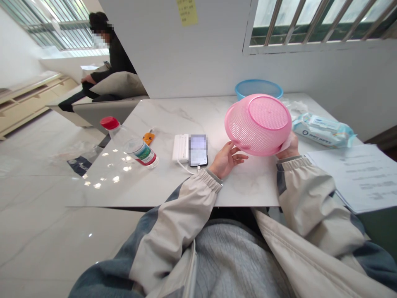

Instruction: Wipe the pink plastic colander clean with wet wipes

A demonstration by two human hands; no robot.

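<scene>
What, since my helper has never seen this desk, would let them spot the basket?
On the marble table, right of the phone, the basket is held tilted off the top by the right hand, the left hand open at its rim. Unlike the blue basin behind it, it is pink and finely perforated, its base facing the camera.

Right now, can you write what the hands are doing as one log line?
right hand: holds pink basket, tilted | left hand: open at its rim | behind: blue basin
</scene>
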